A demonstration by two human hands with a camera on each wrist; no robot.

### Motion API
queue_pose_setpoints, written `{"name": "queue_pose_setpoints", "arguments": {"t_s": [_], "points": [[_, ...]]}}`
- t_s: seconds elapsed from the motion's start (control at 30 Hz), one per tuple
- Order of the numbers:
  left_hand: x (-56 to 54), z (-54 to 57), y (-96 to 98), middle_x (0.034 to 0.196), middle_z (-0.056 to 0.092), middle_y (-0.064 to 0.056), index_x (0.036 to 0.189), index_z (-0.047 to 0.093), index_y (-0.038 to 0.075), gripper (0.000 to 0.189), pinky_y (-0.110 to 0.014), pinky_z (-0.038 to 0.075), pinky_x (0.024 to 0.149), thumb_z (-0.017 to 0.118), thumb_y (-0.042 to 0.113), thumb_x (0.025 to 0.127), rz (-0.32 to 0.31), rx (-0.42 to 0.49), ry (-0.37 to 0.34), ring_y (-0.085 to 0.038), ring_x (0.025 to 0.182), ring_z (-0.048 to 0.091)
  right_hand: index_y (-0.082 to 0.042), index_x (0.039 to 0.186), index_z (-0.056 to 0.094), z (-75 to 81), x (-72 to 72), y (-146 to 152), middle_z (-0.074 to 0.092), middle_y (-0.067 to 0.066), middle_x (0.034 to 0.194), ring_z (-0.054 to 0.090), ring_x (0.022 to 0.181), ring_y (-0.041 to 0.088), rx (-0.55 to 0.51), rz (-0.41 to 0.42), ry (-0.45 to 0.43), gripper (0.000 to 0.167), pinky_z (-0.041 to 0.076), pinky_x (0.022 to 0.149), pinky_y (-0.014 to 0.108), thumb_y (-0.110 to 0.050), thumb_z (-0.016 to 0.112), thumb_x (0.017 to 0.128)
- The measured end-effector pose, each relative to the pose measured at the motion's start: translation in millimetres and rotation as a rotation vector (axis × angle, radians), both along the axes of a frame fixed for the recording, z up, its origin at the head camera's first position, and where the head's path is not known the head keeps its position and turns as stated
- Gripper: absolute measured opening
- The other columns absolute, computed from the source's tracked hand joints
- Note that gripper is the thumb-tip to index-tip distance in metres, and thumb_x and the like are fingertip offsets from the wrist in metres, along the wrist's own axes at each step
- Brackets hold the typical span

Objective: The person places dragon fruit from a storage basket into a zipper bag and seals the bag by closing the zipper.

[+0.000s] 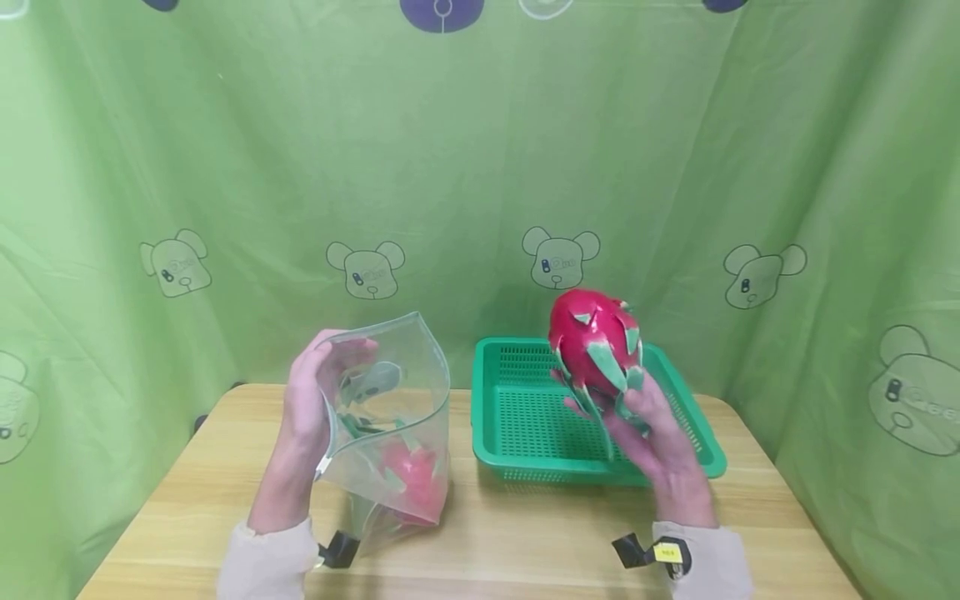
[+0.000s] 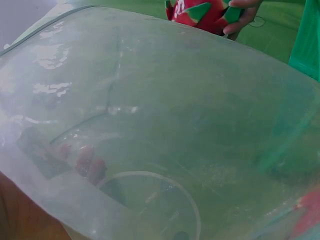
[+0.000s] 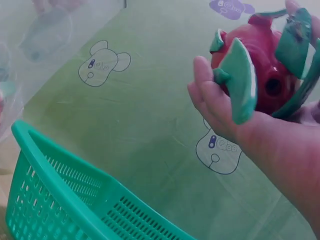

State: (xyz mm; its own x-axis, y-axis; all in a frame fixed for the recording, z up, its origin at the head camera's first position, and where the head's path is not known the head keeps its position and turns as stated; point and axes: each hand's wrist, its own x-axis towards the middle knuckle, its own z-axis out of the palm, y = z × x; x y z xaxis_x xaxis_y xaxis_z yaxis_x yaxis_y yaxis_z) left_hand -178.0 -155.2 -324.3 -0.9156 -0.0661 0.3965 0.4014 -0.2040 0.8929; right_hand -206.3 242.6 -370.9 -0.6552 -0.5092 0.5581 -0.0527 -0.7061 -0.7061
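In the head view my right hand (image 1: 648, 425) holds up a red dragon fruit (image 1: 592, 342) with green scales, above the green basket (image 1: 483, 408). The right wrist view shows the fingers curled round the same dragon fruit (image 3: 265, 65). On the left, my left hand (image 1: 307, 396) grips the side of a clear zip bag (image 1: 431, 392), whose mouth gapes at the top. A second dragon fruit (image 1: 412, 475) lies low inside the bag, partly blurred by the plastic. Through the film in the left wrist view, fingertips (image 2: 90, 165) of the left hand show dimly.
A light wooden table (image 1: 517, 550) bears the bag and the perforated basket, which stands at the back right. Behind and on both sides hangs a green curtain (image 1: 450, 167) printed with bear heads.
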Motion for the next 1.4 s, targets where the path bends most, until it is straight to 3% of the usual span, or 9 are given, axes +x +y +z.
{"name": "queue_pose_setpoints", "arguments": {"t_s": [0.13, 0.4, 0.53, 0.6, 0.63, 0.77, 1.1, 1.3, 1.4], "points": [[0.3, -0.3, 0.2, 0.111, 0.071, -0.01, 0.114, 0.064, 0.003, 0.043, -0.043, 0.045, 0.105, 0.024, 0.019, 0.11, -0.004, -0.004, -0.007, -0.029, 0.11, 0.064, -0.011, 0.164, 0.002, 3.8, 3.9, -4, 0.019, 0.021, 0.166, 0.032, 0.146, 0.051, 0.038, 0.043, 0.1, 0.089, 0.041, 0.111, 0.057, -0.002, 0.06, 0.097], [-0.1, -0.8, 0.2, 0.111, 0.071, -0.009, 0.114, 0.064, 0.004, 0.043, -0.044, 0.046, 0.104, 0.024, 0.019, 0.11, -0.009, 0.004, -0.012, -0.028, 0.108, 0.065, -0.007, 0.163, 0.009, 3.9, 11.6, -5, 0.028, 0.022, 0.162, 0.041, 0.142, 0.047, 0.106, 0.004, 0.109, 0.086, 0.047, 0.103, 0.061, 0.014, 0.051, 0.091], [0.0, -1.5, 0.1, 0.112, 0.071, -0.01, 0.114, 0.063, 0.004, 0.043, -0.045, 0.045, 0.104, 0.024, 0.019, 0.11, -0.01, 0.004, -0.016, -0.029, 0.109, 0.065, -0.004, 0.162, 0.015, -1.1, 13.1, -1, 0.04, 0.019, 0.155, 0.06, 0.117, 0.028, 0.118, -0.067, 0.099, 0.08, 0.053, 0.097, 0.059, 0.014, 0.049, 0.092], [0.5, -2.0, -0.1, 0.112, 0.071, -0.01, 0.114, 0.063, 0.005, 0.043, -0.045, 0.045, 0.104, 0.024, 0.02, 0.11, -0.011, 0.005, -0.021, -0.028, 0.109, 0.065, -0.005, 0.162, 0.014, -4.1, 13.8, 1, 0.041, 0.017, 0.153, 0.059, 0.113, 0.023, 0.122, -0.1, 0.094, 0.081, 0.054, 0.095, 0.059, 0.014, 0.049, 0.092], [0.6, -2.4, -0.1, 0.112, 0.071, -0.01, 0.114, 0.064, 0.005, 0.042, -0.046, 0.045, 0.105, 0.024, 0.02, 0.11, -0.013, 0.007, -0.022, -0.029, 0.109, 0.065, -0.006, 0.163, 0.014, -5.4, 14.2, 2, 0.041, 0.017, 0.153, 0.058, 0.113, 0.022, 0.12, -0.109, 0.084, 0.082, 0.054, 0.095, 0.059, 0.014, 0.049, 0.092], [1.4, -3.9, -0.6, 0.113, 0.071, -0.01, 0.114, 0.063, 0.006, 0.043, -0.047, 0.045, 0.105, 0.023, 0.02, 0.11, -0.023, 0.004, -0.022, -0.028, 0.11, 0.064, -0.009, 0.164, 0.01, -8.8, 16.2, 5, 0.034, 0.017, 0.158, 0.047, 0.137, 0.032, 0.072, -0.103, 0.034, 0.086, 0.052, 0.097, 0.06, 0.017, 0.046, 0.091], [1.6, -4.9, -3.0, 0.111, 0.072, -0.008, 0.113, 0.063, 0.007, 0.042, -0.044, 0.047, 0.104, 0.023, 0.019, 0.111, -0.025, 0.009, 0.012, -0.027, 0.108, 0.066, -0.013, 0.165, 0.01, -11.3, 21.8, 10, 0.035, 0.013, 0.16, 0.048, 0.138, 0.036, -0.059, -0.091, -0.049, 0.081, 0.048, 0.101, 0.062, 0.016, 0.041, 0.095], [3.0, -6.0, -4.2, 0.111, 0.072, -0.009, 0.114, 0.063, 0.005, 0.042, -0.042, 0.048, 0.104, 0.023, 0.019, 0.111, -0.017, 0.007, 0.014, -0.028, 0.108, 0.066, -0.014, 0.164, 0.021, -14.8, 29.2, 15, 0.036, 0.011, 0.161, 0.045, 0.142, 0.032, -0.071, -0.164, -0.167, 0.073, 0.044, 0.101, 0.069, 0.011, 0.038, 0.097], [3.7, -6.1, -4.5, 0.112, 0.072, -0.01, 0.115, 0.063, 0.003, 0.043, -0.041, 0.048, 0.103, 0.023, 0.019, 0.111, -0.009, 0.002, 0.012, -0.028, 0.108, 0.066, -0.017, 0.161, 0.032, -16.5, 31.9, 17, 0.035, 0.01, 0.161, 0.044, 0.142, 0.035, -0.142, -0.17, -0.273, 0.068, 0.038, 0.102, 0.074, 0.008, 0.04, 0.098]]}}
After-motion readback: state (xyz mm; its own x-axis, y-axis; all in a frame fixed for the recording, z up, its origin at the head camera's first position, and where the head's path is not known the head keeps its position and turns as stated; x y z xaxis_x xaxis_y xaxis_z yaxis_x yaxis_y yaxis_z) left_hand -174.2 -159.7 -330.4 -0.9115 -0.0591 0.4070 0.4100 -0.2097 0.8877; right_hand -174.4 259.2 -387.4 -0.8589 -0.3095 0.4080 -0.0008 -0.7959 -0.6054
